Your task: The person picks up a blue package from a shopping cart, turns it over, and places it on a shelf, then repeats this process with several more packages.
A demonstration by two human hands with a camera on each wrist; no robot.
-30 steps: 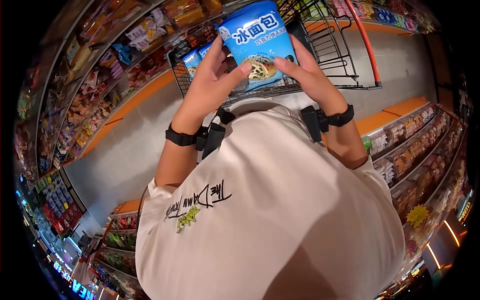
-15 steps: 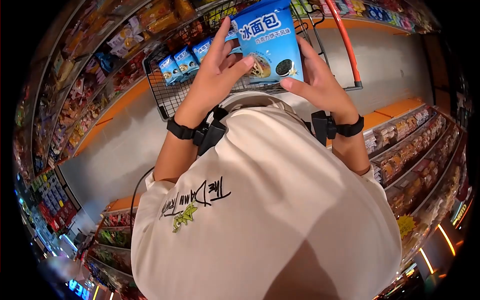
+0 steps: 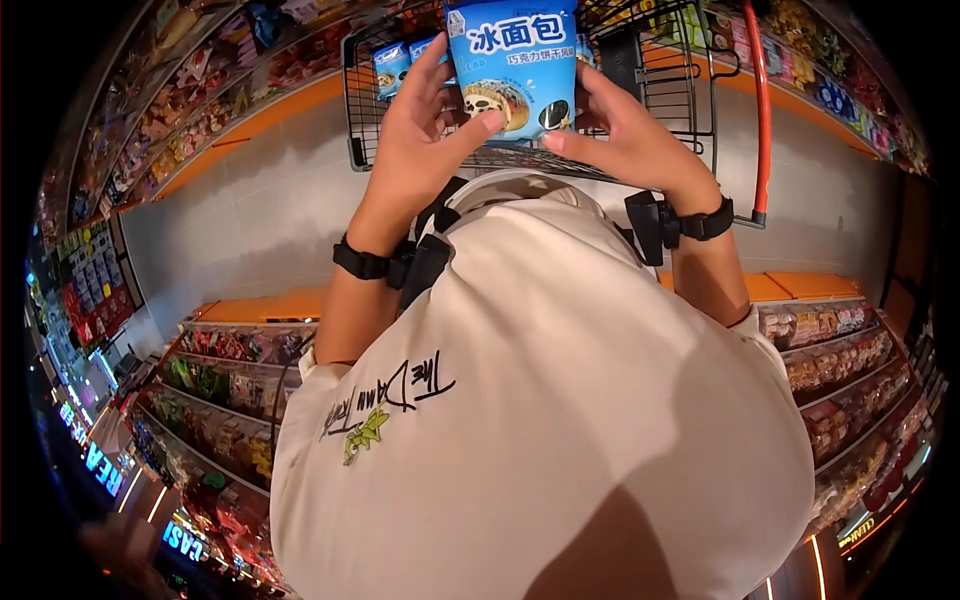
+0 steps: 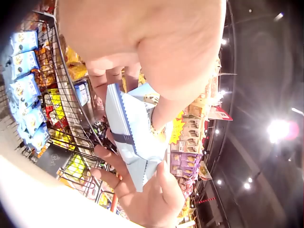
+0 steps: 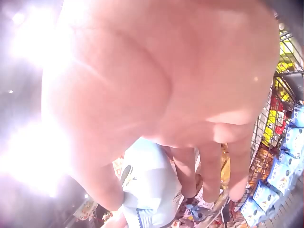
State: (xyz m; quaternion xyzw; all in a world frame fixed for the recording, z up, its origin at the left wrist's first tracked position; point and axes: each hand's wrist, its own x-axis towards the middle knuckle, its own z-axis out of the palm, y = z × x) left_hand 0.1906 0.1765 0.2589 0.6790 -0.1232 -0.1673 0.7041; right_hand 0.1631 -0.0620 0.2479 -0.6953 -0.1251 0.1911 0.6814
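A blue snack bag (image 3: 518,65) with large white Chinese lettering and a picture of filled bread is held up between both hands. My left hand (image 3: 415,135) grips its left side, thumb across the lower front and fingers behind. On the opposite side my right hand (image 3: 640,140) holds it, thumb at the bottom corner near a dark cookie picture. Seen from the left wrist, the crimped edge of the bag (image 4: 130,133) faces the camera. The right wrist view has the pale bag (image 5: 149,185) between thumb and fingers. Its top is cut off in the head view.
A black wire shopping cart (image 3: 362,150) with a red handle (image 3: 760,120) stands just beyond the bag. Several similar blue packs (image 4: 23,90) sit in a row inside it. Shelves of packaged snacks (image 3: 215,110) line the aisle, also behind on the right (image 3: 845,360).
The bag swung right, then back, and its front now stands straighter. My right thumb shifted from the bread picture to the lower right corner. The cart and shelves shifted in view.
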